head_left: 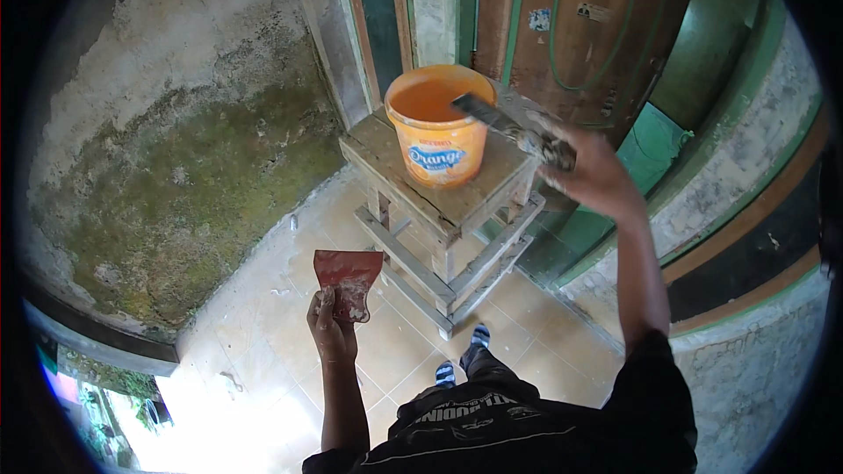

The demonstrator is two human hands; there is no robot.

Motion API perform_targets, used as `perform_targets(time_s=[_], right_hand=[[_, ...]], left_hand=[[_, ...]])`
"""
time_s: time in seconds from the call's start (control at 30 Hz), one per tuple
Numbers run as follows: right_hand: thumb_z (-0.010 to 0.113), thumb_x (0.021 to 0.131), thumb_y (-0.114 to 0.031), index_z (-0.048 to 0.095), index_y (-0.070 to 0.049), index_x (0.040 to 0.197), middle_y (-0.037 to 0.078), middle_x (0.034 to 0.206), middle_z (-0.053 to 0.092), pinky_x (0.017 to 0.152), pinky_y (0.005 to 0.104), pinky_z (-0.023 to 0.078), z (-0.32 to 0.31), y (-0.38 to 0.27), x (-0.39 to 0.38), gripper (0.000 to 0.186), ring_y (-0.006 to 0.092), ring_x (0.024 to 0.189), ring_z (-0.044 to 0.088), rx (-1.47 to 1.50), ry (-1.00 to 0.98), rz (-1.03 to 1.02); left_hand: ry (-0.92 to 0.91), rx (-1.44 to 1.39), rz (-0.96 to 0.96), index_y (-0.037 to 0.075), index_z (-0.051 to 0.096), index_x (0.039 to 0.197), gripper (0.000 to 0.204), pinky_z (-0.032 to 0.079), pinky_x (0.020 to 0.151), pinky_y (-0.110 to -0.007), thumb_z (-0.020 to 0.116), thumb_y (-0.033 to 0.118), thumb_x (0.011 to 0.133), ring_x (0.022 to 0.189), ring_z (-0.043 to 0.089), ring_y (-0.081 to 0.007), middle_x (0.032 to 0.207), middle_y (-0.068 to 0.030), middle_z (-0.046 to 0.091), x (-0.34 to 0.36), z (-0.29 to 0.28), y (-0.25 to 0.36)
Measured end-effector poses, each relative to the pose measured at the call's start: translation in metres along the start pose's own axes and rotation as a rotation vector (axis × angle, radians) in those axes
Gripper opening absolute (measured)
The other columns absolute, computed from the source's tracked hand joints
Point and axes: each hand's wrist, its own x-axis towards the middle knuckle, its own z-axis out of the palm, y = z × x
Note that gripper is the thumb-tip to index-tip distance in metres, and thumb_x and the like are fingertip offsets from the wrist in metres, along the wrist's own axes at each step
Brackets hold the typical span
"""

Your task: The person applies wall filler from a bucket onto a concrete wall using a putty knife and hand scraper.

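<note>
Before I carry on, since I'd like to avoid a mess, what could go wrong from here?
The dark-bladed tool in your right hand overlaps the rim of the orange bucket in this view; a knock might tip the bucket. The red scraper in your left hand carries pale residue, which could flake onto the tiled floor. One foot looks close to the legs of the wooden stand, so a bump might jolt the bucket.
</note>
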Motion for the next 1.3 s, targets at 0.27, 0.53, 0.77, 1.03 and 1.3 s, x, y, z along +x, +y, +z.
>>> perform_targets(time_s=[0.27, 0.53, 0.77, 1.03, 1.3], right_hand=[[0.07, 0.074, -0.02, 0.064, -0.004, 0.103, 0.015, 0.103, 0.063, 0.088, 0.0392, 0.045, -0.004, 0.011, 0.108, 0.033, 0.0303, 0.099, 0.059, -0.362, -0.146, -0.141], [0.064, 0.084, -0.013, 0.06, 0.002, 0.1, 0.008, 0.091, 0.062, 0.074, 0.0266, 0.045, 0.022, 0.06, 0.083, 0.022, 0.0153, 0.078, 0.059, 0.448, 0.405, 0.074], [0.053, 0.092, -0.02, 0.042, -0.002, 0.121, 0.008, 0.109, 0.048, 0.081, 0.0256, 0.04, 0.153, 0.203, -0.031, 0.037, 0.0117, 0.097, 0.048, 0.456, 0.621, 0.541], [0.038, 0.09, -0.06, 0.029, -0.008, 0.141, 0.013, 0.141, 0.037, 0.102, 0.0393, 0.033, 0.211, 0.143, -0.028, 0.074, 0.0234, 0.124, 0.042, 1.221, 0.716, 0.651], [0.059, 0.086, -0.033, 0.057, 0.001, 0.106, 0.008, 0.091, 0.06, 0.074, 0.0298, 0.048, 0.208, 0.142, -0.032, 0.039, 0.0154, 0.082, 0.058, 1.12, 0.993, 0.608]], left_hand=[[0.047, -0.031, 0.109, 0.006, 0.055, 0.086, 0.009, 0.045, 0.07, -0.027, 0.055, 0.014, 0.09, 0.076, 0.055, -0.0114, 0.085, -0.0022, 0.058, 0.081, 0.052, 0.011], [0.055, 0.416, 0.151, 0.004, 0.053, 0.074, 0.018, 0.043, 0.055, -0.022, 0.059, 0.013, 0.089, 0.059, 0.05, -0.0073, 0.067, -0.001, 0.055, 0.197, 0.105, 0.008], [-0.084, 1.316, 0.638, -0.004, 0.056, 0.101, 0.031, 0.045, 0.075, -0.036, 0.065, 0.021, 0.084, 0.091, 0.058, -0.0218, 0.098, -0.0151, 0.062, 0.261, 0.135, -0.037], [-0.673, 0.358, -0.317, -0.001, 0.047, 0.129, 0.07, 0.043, 0.094, -0.039, 0.034, 0.057, 0.09, 0.109, 0.055, -0.0269, 0.124, -0.0143, 0.055, 0.4, 0.073, -0.073], [-1.156, 0.574, -0.628, -0.002, 0.055, 0.118, 0.049, 0.049, 0.086, -0.035, 0.05, 0.038, 0.089, 0.097, 0.062, -0.0206, 0.11, -0.0113, 0.063, 0.458, 0.076, -0.134]])
